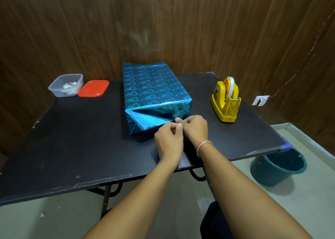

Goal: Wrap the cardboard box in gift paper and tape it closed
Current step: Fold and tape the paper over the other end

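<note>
Grip: the left hand (pixel 169 136) and the right hand (pixel 194 128) are held together at the near end of the box (pixel 154 90), fingertips bunched and meeting at the lower right of the folded end flap; something small appears to be pinched between them, possibly a piece of tape, but what is held cannot be told. The right thumb is seen pressing against the foil. Item: the box is laid lengthwise at the middle of the black table (pixel 72 139), fully covered in the gift paper (pixel 145 119), a shiny blue foil printed with hearts; the near end is folded into triangular flaps, and whether these are taped yet cannot be told. Handling, as judged: the foil is likely to be slick, thin and easily creased or torn, and inclined to spring open; the box beneath is presumed stiff and light. The flap is best pinned flat at its point and the box steadied by its top edges. Surroundings: a yellow tape dispenser (pixel 226 101) stands to the right, well apart from the box; a clear plastic container (pixel 66 84) holding scraps and a red lid (pixel 93 88) just beside it are placed at the far left. A teal bucket (pixel 279 168) is set on the floor by the right table corner. Nothing is seen between the hands and the dispenser.
</note>
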